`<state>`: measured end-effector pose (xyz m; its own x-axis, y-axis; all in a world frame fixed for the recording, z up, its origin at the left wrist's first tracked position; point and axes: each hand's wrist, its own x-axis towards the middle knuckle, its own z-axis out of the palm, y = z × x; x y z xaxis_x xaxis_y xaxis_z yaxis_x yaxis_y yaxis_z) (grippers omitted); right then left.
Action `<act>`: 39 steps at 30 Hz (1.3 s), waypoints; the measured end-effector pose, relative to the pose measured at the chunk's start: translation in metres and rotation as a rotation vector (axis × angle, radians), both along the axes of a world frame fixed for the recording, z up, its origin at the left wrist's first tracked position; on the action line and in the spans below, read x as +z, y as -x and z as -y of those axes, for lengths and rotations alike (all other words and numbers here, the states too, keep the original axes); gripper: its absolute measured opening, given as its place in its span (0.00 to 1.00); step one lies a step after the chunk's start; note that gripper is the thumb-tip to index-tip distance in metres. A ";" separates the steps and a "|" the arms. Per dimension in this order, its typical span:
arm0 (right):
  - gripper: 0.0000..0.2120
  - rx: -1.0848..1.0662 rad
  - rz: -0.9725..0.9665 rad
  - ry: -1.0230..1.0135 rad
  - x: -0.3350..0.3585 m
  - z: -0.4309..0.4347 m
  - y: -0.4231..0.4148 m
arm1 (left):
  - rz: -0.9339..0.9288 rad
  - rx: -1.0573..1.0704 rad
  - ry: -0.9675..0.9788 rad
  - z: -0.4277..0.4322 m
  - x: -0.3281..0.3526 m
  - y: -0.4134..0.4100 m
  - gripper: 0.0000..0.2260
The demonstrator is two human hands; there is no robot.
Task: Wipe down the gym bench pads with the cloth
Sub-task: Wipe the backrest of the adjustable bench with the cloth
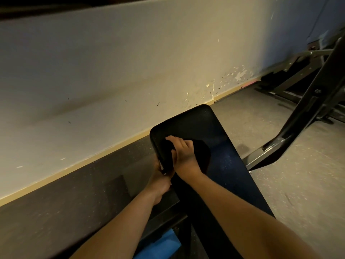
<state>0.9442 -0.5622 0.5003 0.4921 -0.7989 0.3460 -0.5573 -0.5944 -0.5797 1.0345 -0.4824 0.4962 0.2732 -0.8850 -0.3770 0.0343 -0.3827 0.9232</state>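
The padded bench runs lengthwise away from the person toward the wall, its far end just beyond both hands. The right hand clutches a dark cloth on top of the pad. Nearer, the left hand grips the pad's left edge from below, and a metal frame stands well apart on the right.

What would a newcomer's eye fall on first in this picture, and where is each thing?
At centre, the right hand holds a dark cloth against the black padded bench, and the left hand grips the bench's left edge. Behind runs a scuffed pale wall; a dark metal frame slants at right.
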 end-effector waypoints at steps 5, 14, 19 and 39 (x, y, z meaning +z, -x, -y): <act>0.21 -0.096 0.101 -0.002 0.014 0.027 -0.019 | -0.103 0.008 -0.036 -0.009 -0.016 -0.007 0.33; 0.20 0.122 -0.143 0.125 0.001 0.007 -0.025 | -0.196 0.069 -0.062 -0.019 -0.030 -0.002 0.34; 0.17 0.169 -0.201 0.030 -0.022 -0.024 0.014 | -0.294 0.067 -0.098 -0.036 -0.040 -0.001 0.32; 0.15 0.016 -0.066 -0.042 -0.042 -0.040 0.036 | -0.171 0.181 -0.055 -0.043 -0.045 0.024 0.19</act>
